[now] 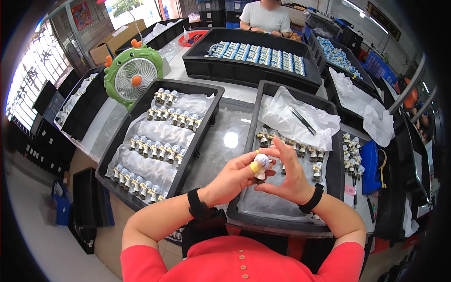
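Note:
A small figurine (pixel 260 168) with pale blue-lilac hair, a white body and dark feet stands upright between the fingers of my left hand (pixel 235 177). Something yellow covers a fingertip of that hand and partly hides the figurine. My right hand (pixel 293 174) curves around the other side, its thumb and fingers spread apart in a C shape. Its fingertips come close to the figurine; whether any touch it is unclear. Beneath both hands is the right black tray (pixel 336 188), lined with translucent sheeting and holding several similar figurines (pixel 317 171).
On the left, another black tray (pixel 105 171) holds rows of similar figurines. A green fan (pixel 136 80) stands behind it. A larger tray (pixel 244 73) of blue-and-white pieces lies at the back, near a person in white (pixel 265 19). A pen (pixel 303 121) rests on the sheeting; a blue holder (pixel 370 167) stands right.

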`<state>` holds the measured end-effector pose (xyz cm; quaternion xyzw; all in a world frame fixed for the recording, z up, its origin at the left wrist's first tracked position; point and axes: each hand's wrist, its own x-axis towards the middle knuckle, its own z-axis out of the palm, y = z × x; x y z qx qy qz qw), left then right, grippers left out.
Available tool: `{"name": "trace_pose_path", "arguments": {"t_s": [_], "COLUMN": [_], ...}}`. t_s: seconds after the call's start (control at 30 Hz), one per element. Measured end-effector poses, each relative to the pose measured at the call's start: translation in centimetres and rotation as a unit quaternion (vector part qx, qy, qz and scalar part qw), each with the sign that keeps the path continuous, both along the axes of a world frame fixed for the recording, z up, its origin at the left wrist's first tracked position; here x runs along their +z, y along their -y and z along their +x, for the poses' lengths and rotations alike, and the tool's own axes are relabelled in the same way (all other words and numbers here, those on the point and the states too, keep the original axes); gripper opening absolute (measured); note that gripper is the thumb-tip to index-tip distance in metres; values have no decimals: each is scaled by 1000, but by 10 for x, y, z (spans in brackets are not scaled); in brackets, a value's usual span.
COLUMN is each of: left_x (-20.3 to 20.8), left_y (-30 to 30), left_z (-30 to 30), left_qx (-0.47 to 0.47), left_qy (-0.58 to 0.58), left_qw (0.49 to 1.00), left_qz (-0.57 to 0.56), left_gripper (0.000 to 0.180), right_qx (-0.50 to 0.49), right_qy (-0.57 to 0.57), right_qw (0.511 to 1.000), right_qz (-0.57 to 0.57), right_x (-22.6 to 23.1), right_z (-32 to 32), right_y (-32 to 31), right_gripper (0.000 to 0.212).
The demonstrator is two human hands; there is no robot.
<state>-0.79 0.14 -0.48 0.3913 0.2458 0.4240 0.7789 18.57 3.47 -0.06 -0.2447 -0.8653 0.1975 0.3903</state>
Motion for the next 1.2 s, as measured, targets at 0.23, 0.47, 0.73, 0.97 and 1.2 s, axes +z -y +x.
{"name": "trace_pose_path", "arguments": {"t_s": [0.23, 0.47, 0.73, 0.97, 1.2], "left_x": [-5, 0, -2, -2, -6], "left_y": [-1, 2, -2, -2, -1], "left_z": [-2, 1, 0, -1, -2], "left_qx": [-23, 10, -4, -35, -38], "left_qy": [66, 37, 76, 132, 170], "left_qw": [997, 999, 996, 987, 983], "left_qz": [-40, -23, -48, -79, -54], "left_gripper": [49, 47, 46, 46, 44], "right_qx": [18, 23, 25, 44, 43], "right_qy": [11, 20, 32, -55, -20], "right_qw": [999, 999, 998, 989, 990], "right_qz": [-36, -18, -46, -132, -132], "right_x": [5, 5, 6, -1, -1], "right_z": [2, -1, 2, 3, 2], "right_y": [-2, -2, -2, 0, -2], "right_gripper": [106, 95, 94, 90, 84]}}
